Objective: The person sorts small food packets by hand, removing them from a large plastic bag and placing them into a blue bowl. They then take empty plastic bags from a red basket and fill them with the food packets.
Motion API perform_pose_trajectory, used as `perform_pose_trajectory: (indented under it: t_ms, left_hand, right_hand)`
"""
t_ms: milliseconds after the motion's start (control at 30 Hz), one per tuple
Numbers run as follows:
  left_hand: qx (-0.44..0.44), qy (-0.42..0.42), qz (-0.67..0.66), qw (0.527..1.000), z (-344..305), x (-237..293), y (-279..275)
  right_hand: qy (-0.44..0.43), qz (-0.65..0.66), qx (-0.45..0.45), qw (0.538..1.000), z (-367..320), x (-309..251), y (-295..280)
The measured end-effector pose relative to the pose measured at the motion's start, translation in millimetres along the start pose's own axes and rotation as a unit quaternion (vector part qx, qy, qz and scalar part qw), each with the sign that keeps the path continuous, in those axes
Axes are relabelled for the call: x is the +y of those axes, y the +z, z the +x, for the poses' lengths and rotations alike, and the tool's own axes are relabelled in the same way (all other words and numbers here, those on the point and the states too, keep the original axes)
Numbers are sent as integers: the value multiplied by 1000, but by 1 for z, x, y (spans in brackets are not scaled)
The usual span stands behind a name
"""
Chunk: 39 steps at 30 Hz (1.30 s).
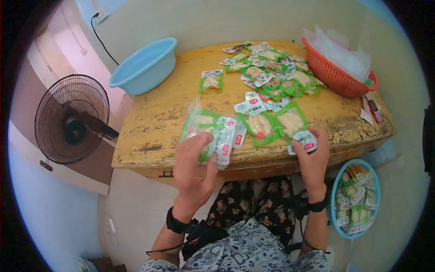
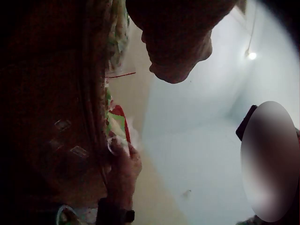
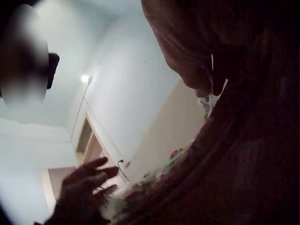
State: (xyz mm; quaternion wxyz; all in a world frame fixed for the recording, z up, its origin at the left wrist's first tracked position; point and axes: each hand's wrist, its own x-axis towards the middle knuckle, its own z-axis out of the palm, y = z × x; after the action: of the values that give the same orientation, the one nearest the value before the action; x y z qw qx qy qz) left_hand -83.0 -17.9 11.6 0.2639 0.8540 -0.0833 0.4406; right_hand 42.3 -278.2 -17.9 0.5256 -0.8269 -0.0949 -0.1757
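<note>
In the head view, my left hand (image 1: 195,167) is at the near edge of the table, its thumb and fingers spread apart over a clear plastic bag with several green-edged food packets (image 1: 222,144) in and beside it. My right hand (image 1: 315,158) pinches the lower corner of a vacuum-sealed food packet (image 1: 291,121) with pale pieces inside. Another such packet (image 1: 259,128) lies just left of it, overlapping more packets behind. The right wrist view shows the left hand (image 3: 86,190) with its fingers apart. The right hand (image 2: 125,171) appears in the left wrist view.
A pile of food packets (image 1: 272,68) covers the table's back. One packet (image 1: 211,80) lies apart. A blue basin (image 1: 147,65) stands at left, a red basket (image 1: 333,75) with clear plastic bags at right. A packet-filled tub (image 1: 334,204) is below right; a fan (image 1: 72,119) stands left.
</note>
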Motion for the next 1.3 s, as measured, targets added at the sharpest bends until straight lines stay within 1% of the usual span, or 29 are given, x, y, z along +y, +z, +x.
perform_pose_trajectory:
  t_ms: [67,167,233,267,333,367,400,433,467,500,533,567,600,633,667,800,867,900,933,967,1000,1033,1067,1100,1133,1200,1233,1267,1300]
  left_hand:
    - [-10,16,15,1000,-1,2,5]
    - [-27,21,42,999,1,6,10]
    - [-29,8,48,998,3,9,11]
    - [-41,-18,37,998,2,11,10]
    - [-62,-72,16,995,-1,17,6]
    - [-98,-156,-80,980,0,25,3]
    - [-131,-238,-174,946,3,38,-2]
    - [-162,-317,-264,896,4,46,-3]
    - [-168,-348,-365,847,2,51,1]
    - [-171,-372,-461,787,1,56,8]
    - [-173,-391,-552,716,0,61,13]
    - [-151,-379,-548,730,-1,63,17]
    - [-129,-365,-544,744,-2,64,20]
    - [-107,-351,-540,758,-4,63,23]
    - [-96,-362,-516,770,-8,59,26]
    - [-74,-390,-505,767,-10,53,28]
    - [-57,-400,-511,758,-11,53,30]
    - [-65,-394,-510,762,-12,52,29]
    - [-72,-389,-508,765,-14,49,25]
    - [-76,-383,-505,769,-15,47,23]
    - [-77,-381,-507,769,-15,48,21]
    - [-78,-380,-508,769,-16,52,20]
    - [-80,-379,-511,768,-17,56,20]
    - [-98,-365,-483,790,-21,58,23]
    - [-117,-350,-455,811,-23,59,26]
    - [-163,-319,-382,852,-19,63,26]
    - [-138,-254,-331,898,-18,61,29]
    - [-111,-187,-277,936,-19,58,32]
    - [-82,-117,-220,965,-18,56,35]
  right_hand:
    - [8,153,12,988,-4,3,1]
    - [-32,142,52,988,-3,8,-2]
    - [-22,173,52,983,-5,5,-5]
    - [-18,187,50,981,-6,3,-7]
    - [-69,120,45,989,-11,-2,-13]
    - [-95,88,40,991,-14,-5,-13]
    - [-156,79,40,984,-18,-5,-12]
    - [-215,73,37,973,-24,-6,-10]
    - [-271,66,34,960,-29,-7,-7]
    - [-341,34,2,939,-28,-17,-7]
    - [-408,2,-29,912,-26,-33,-12]
    - [-472,-30,-59,879,-26,-47,-15]
    - [-486,-38,-54,872,-30,-57,-12]
    - [-484,-42,-56,872,-32,-56,-10]
    - [-483,-46,-58,872,-34,-54,-8]
    - [-489,-58,-63,868,-38,-45,-5]
    - [-468,-81,-36,880,-35,-43,-5]
    - [-456,-93,-23,885,-33,-41,-4]
    - [-379,-2,-23,925,-36,-35,-3]
    - [-296,90,-24,951,-41,-26,-1]
    - [-209,181,-27,961,-45,-21,-1]
    - [-123,273,-78,951,-49,-18,-4]
    - [-35,358,-127,925,-54,-19,-10]
    - [55,436,-171,882,-55,-21,-14]
    - [84,335,-146,927,-60,-26,-9]
    - [81,249,-174,949,-67,-24,-12]
    - [80,205,-188,957,-69,-22,-13]
    - [91,211,-162,960,-67,-18,-14]
    - [109,247,-127,955,-65,-18,-15]
